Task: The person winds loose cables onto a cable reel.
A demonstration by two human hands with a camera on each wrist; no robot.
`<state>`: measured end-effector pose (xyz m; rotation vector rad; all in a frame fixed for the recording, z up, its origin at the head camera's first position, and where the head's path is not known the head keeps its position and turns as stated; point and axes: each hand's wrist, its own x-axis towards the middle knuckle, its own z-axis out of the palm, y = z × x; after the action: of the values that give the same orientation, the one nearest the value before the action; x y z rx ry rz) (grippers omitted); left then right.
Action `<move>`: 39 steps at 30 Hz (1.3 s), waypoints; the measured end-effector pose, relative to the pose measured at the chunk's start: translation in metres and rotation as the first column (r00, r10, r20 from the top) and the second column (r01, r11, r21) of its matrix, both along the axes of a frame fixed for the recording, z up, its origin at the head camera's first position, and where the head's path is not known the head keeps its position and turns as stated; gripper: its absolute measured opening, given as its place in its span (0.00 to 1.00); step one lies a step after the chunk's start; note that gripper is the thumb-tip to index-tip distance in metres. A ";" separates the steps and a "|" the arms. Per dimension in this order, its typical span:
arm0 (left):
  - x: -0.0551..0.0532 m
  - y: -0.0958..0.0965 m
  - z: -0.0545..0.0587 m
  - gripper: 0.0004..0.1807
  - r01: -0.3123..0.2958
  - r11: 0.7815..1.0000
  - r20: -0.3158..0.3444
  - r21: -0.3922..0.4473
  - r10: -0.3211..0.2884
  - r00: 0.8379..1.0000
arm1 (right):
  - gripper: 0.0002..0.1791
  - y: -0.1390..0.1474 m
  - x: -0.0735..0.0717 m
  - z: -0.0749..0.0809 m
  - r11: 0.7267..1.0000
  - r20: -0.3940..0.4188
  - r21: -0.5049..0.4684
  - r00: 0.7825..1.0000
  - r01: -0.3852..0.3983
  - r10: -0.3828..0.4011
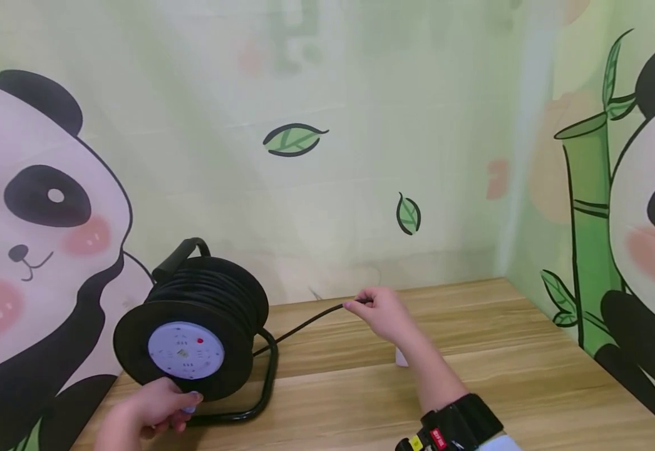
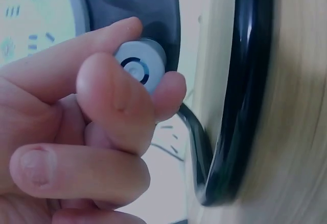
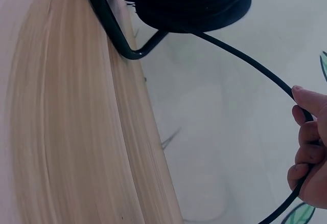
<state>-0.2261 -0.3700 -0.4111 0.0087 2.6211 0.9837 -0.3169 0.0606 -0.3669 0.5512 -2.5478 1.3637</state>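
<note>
A black cable reel (image 1: 215, 282) wound with black cable stands on its tubular frame at the left of the table; its pale round socket panel (image 1: 185, 351) has a red button. At the lower edge of the disc, my left hand (image 1: 158, 404) pinches the reel's light grey crank knob (image 2: 142, 60) between thumb and fingers. My right hand (image 1: 381, 310) grips the black cable (image 1: 310, 321), which runs from the reel to the right, raised off the table. In the right wrist view, the cable passes through the curled fingers (image 3: 309, 152) and leaves below them.
A small white object (image 1: 401, 358), mostly hidden by my right forearm, sits on the wooden table (image 1: 530, 357). The reel's black tube frame (image 2: 245, 96) reaches out near my left hand. Behind the table hangs a panda-print backdrop (image 1: 350, 156).
</note>
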 end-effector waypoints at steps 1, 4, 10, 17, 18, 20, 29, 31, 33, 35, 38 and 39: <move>0.000 -0.004 0.000 0.25 -0.010 1.000 0.004 0.016 0.010 1.000 | 0.15 -0.004 0.000 0.000 1.000 -0.002 0.008 1.000 -0.005 0.005; 0.002 -0.016 -0.001 0.24 -0.037 0.996 0.038 0.080 0.034 0.999 | 0.14 -0.018 0.000 0.002 0.999 -0.012 0.031 1.000 -0.028 0.028; 0.005 -0.040 0.002 0.23 -0.077 0.982 0.035 0.175 0.072 0.997 | 0.14 -0.045 0.003 0.005 0.993 -0.021 0.066 0.995 -0.095 0.097; 0.009 -0.049 0.013 0.23 -0.288 0.949 -0.049 0.132 0.296 0.954 | 0.12 -0.069 0.006 0.005 0.979 -0.061 0.173 0.991 -0.105 0.117; 0.009 -0.050 0.014 0.23 -0.308 0.942 -0.061 0.129 0.318 0.946 | 0.12 -0.071 0.006 0.004 0.978 -0.069 0.185 0.991 -0.098 0.113; 0.010 -0.052 0.017 0.24 -0.329 0.936 -0.085 0.125 0.340 0.937 | 0.11 -0.075 0.007 0.004 0.975 -0.076 0.197 0.990 -0.099 0.116; 0.017 -0.064 0.029 0.32 -0.431 0.893 -0.168 0.130 0.448 0.878 | 0.09 -0.096 0.009 -0.003 0.930 -0.105 0.324 0.970 -0.174 0.218; 0.017 -0.064 0.031 0.33 -0.470 0.867 -0.175 0.168 0.495 0.851 | 0.09 -0.102 0.008 -0.006 0.915 -0.128 0.359 0.962 -0.183 0.243; 0.017 -0.062 0.034 0.32 -0.514 0.824 -0.175 0.240 0.558 0.811 | 0.09 -0.107 0.007 -0.008 0.904 -0.138 0.383 0.955 -0.192 0.261; 0.016 -0.059 0.035 0.30 -0.556 0.766 -0.158 0.324 0.623 0.766 | 0.08 -0.112 0.007 -0.010 0.893 -0.146 0.400 0.948 -0.206 0.283; 0.016 -0.055 0.037 0.27 -0.598 0.677 -0.114 0.429 0.697 0.708 | 0.08 -0.117 0.006 -0.012 0.877 -0.158 0.420 0.932 -0.235 0.325; 0.016 -0.055 0.038 0.26 -0.605 0.657 -0.101 0.450 0.711 0.696 | 0.08 -0.118 0.006 -0.012 0.875 -0.160 0.419 0.928 -0.245 0.336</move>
<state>-0.2103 -0.4246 -0.3734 -0.8539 2.6412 1.8572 -0.3108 -0.0573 -0.3792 1.1379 -2.6227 0.7889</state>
